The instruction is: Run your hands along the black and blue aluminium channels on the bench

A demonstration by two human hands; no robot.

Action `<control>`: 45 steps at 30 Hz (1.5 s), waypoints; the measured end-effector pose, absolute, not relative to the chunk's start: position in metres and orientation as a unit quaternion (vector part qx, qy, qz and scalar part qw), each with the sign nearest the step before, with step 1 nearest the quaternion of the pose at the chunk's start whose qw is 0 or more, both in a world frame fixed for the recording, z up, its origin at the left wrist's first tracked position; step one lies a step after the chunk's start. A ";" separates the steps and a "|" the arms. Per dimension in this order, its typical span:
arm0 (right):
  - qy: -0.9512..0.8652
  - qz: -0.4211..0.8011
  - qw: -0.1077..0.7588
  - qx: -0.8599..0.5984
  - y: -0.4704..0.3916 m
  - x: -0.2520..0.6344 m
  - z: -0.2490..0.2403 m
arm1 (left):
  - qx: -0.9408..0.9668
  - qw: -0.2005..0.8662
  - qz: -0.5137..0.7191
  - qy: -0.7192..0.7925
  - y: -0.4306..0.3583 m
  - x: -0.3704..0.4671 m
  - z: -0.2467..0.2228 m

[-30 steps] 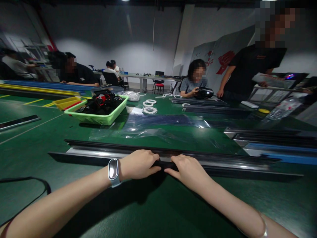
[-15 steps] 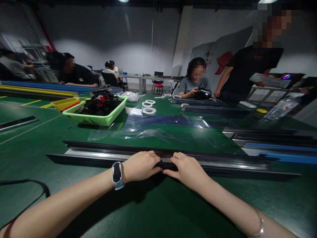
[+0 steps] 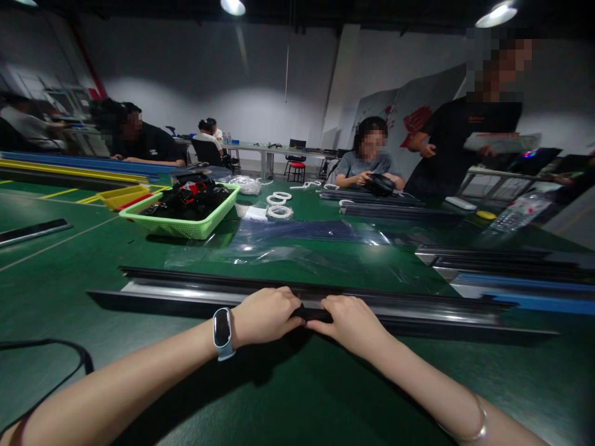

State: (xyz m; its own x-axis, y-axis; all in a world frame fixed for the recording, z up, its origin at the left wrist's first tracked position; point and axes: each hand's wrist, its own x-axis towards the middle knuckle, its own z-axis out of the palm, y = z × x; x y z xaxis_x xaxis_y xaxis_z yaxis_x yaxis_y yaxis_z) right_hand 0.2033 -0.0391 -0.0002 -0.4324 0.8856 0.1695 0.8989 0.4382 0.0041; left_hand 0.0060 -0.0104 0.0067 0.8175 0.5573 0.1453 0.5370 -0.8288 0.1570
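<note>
Left hand (image 3: 267, 314) nearer to right hand (image 3: 356, 322); a standing person (image 3: 474, 133) raises one hand (image 3: 426, 150).
Compared with one second ago, the gap between these two is smaller, and the person's hand, which hung low, is now higher.

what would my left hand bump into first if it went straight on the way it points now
Most likely the right hand, just ahead on the same black bar, though exact depth is hard to judge.

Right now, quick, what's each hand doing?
Left hand: closed, holding the black bar.
Right hand: closed, holding the black bar too.
</note>
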 end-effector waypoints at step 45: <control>-0.839 -0.099 0.083 -0.528 -0.042 0.214 -0.007 | 0.954 -0.003 0.087 0.289 -0.016 0.008 0.008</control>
